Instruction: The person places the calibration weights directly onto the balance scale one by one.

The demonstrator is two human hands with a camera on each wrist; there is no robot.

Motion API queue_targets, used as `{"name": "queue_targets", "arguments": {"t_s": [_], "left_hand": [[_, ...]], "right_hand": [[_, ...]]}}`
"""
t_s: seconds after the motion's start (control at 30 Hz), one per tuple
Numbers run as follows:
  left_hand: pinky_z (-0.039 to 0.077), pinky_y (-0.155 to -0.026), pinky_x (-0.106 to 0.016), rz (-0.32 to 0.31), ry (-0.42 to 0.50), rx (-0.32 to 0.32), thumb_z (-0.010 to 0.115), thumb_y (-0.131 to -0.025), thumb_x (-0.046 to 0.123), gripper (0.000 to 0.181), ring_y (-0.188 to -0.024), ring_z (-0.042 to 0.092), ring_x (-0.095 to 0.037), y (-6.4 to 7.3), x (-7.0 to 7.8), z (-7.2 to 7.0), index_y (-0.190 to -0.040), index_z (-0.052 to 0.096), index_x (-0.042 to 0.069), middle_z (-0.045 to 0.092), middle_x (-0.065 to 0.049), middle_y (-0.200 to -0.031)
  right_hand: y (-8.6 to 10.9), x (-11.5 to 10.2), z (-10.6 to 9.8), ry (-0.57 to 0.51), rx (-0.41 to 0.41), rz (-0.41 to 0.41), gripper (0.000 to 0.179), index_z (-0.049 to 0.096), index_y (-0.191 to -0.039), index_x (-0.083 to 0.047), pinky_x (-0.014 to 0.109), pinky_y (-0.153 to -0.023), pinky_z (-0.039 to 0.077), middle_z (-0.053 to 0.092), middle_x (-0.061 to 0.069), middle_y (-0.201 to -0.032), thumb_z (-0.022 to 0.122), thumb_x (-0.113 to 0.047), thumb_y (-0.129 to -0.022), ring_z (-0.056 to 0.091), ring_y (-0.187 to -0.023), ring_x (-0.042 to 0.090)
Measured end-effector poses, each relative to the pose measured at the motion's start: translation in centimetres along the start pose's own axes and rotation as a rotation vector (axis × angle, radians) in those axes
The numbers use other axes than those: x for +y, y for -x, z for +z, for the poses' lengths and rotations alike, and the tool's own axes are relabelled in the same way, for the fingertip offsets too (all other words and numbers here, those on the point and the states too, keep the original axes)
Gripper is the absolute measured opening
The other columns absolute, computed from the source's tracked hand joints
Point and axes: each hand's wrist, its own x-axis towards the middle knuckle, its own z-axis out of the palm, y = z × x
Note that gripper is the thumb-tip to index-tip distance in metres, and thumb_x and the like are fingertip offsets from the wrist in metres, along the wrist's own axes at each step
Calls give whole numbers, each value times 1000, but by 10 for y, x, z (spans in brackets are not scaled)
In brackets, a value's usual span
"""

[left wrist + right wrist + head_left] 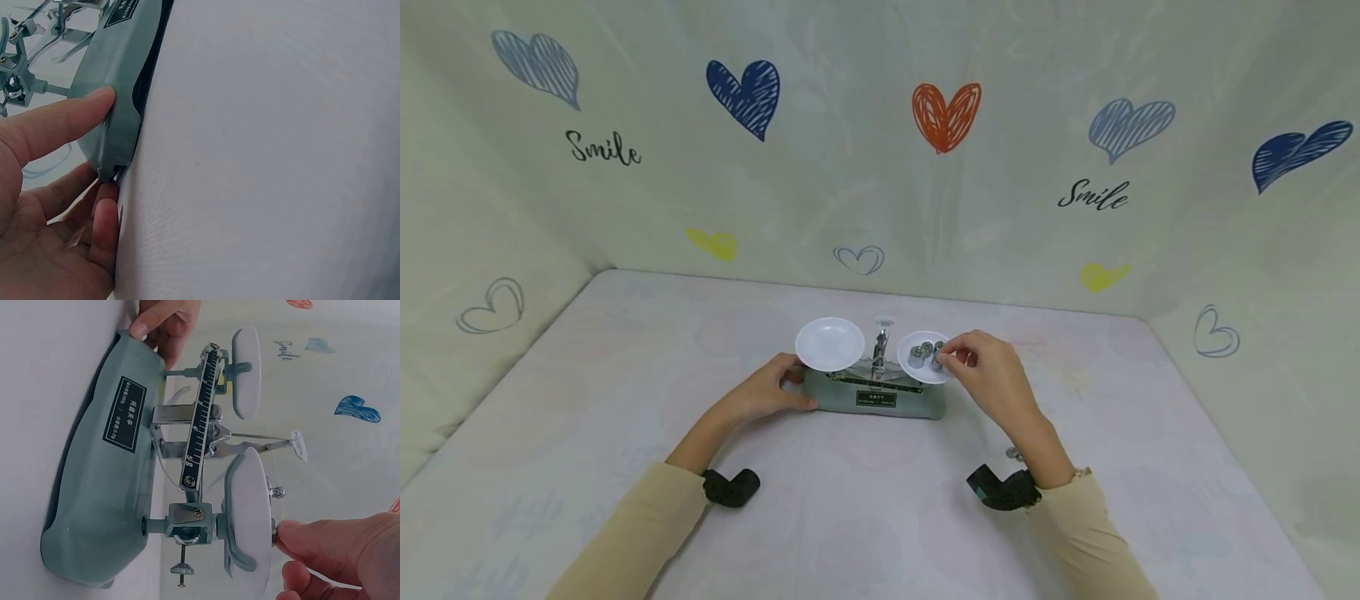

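A green balance scale (917, 405) with two white pans stands on the table. My left hand (766, 388) grips the left end of its base, thumb on the front face and fingers behind, as the left wrist view shows. Nothing lies in the left pan (830, 343). Several metal weights (917, 357) stand in the right pan (925, 377). With thumb and fingertips, my right hand (994, 373) pinches a metal weight (274, 531) at this pan's near right side. Most of that weight is hidden by the fingers in the right wrist view.
Small metal weights (1013, 453) lie on the table beside my right wrist, partly covered by it. Black cameras (732, 488) are strapped to both wrists. Behind the table (850, 517) hangs a pale curtain (850, 183) printed with hearts.
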Motion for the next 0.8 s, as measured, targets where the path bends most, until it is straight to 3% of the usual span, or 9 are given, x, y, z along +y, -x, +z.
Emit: {"name": "queue_targets", "arguments": {"t_s": [0.8], "left_hand": [[38,-96,-53,8,-22,5,75,-76,14,72,-118,42,-38,-1,-1,0,-135,37,-4,38,-24,-134]], "right_hand": [[-1,0,3,-3,-12,28,12,71,-92,-6,25,-59,40,63,8,-84,68,-14,-85,49,-72,19]]}}
